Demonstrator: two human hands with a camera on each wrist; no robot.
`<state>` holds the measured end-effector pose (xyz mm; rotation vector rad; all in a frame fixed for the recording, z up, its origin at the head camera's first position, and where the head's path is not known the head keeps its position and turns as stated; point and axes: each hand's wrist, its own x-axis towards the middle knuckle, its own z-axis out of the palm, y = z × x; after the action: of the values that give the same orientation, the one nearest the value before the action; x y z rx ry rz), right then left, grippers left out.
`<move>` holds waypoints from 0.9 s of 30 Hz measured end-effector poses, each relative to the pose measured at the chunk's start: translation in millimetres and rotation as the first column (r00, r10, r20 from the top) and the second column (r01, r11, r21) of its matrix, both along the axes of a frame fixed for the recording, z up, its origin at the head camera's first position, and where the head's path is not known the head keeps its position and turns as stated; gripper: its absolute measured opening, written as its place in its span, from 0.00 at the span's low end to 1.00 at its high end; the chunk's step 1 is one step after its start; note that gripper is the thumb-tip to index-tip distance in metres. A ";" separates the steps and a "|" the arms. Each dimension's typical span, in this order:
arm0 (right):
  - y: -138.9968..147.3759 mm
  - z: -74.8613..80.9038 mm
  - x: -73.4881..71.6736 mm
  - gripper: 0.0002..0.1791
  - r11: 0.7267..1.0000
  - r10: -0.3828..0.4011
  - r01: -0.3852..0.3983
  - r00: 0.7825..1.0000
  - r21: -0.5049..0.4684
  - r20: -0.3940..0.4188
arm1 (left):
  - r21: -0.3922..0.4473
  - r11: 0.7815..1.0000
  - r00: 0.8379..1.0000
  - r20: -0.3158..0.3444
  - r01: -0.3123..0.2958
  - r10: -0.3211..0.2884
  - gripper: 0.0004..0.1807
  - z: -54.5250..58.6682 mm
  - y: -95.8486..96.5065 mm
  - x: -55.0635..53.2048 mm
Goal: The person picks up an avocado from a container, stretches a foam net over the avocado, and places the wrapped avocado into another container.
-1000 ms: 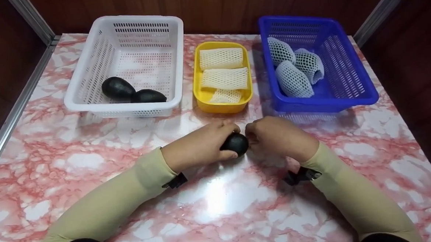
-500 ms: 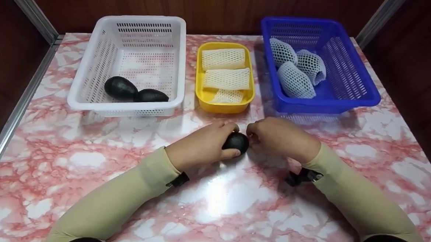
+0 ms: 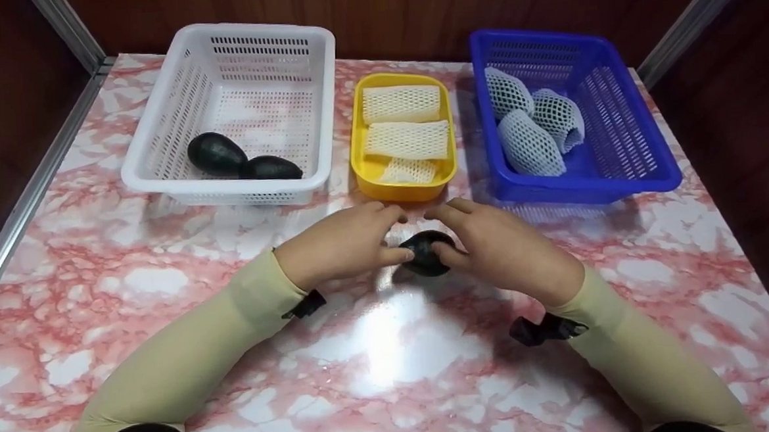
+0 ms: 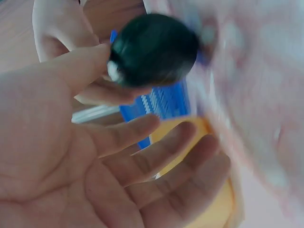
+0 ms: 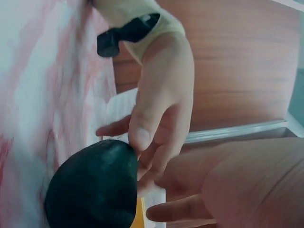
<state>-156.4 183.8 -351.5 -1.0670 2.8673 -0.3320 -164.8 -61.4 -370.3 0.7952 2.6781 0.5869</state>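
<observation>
"Where's the loose avocado [image 3: 424, 262]?"
"Between the two hands, on the near side of the yellow tub [image 3: 403, 192]. It is at or just above the marbled tabletop [image 3: 154, 281]; I can't quite tell if it rests there"
"And the hands?"
"Both loose, near each other but apart. The left hand [image 3: 340, 241] has its fingers spread and its thumb tip at one end of the fruit. The right hand [image 3: 508, 246] has its fingers extended and relaxed, its thumb in front of the fruit's right side in the head view"
"What's in the tub?"
"Foam net sleeves [image 3: 407, 140], three in a row, lying flat"
"And either side?"
"On the left, a white basket [image 3: 225, 185] with two bare avocados [image 3: 217, 154] near its front wall. On the right, a blue basket [image 3: 587, 191] with three net-wrapped fruits [image 3: 531, 144] clustered by its left wall"
</observation>
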 end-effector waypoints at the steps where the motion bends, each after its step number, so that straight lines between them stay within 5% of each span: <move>1: -1.0 0.0 0.7 0.27 1.000 0.004 -0.004 1.000 -0.003 0.005 | -0.020 1.000 1.000 -0.001 -0.004 0.004 0.35 2.0 -2.5 -1.2; 9: -4.7 -12.0 3.4 0.30 0.997 0.081 -0.081 0.997 -0.006 -0.010 | -0.141 0.990 0.997 0.072 0.008 0.002 0.30 10.3 -20.0 -10.0; 19: -8.1 -11.7 5.9 0.29 0.998 0.052 -0.051 0.998 0.046 -0.022 | -0.119 0.993 0.999 0.035 0.001 0.003 0.26 19.5 -26.2 -15.6; 23: -10.2 -12.7 6.1 0.29 0.997 0.036 -0.035 0.999 0.062 -0.021 | -0.046 0.999 1.000 -0.001 -0.020 0.020 0.22 34.1 -22.3 -23.1; 27: -11.2 -14.5 7.7 0.30 0.998 0.028 -0.027 0.999 0.063 -0.017 | -0.016 0.999 0.999 -0.042 -0.031 0.030 0.21 60.7 -9.4 -41.0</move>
<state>-148.7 172.6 -366.0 -1.1031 2.8545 -0.2300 -205.8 -70.8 -309.6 0.7722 2.7340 0.5604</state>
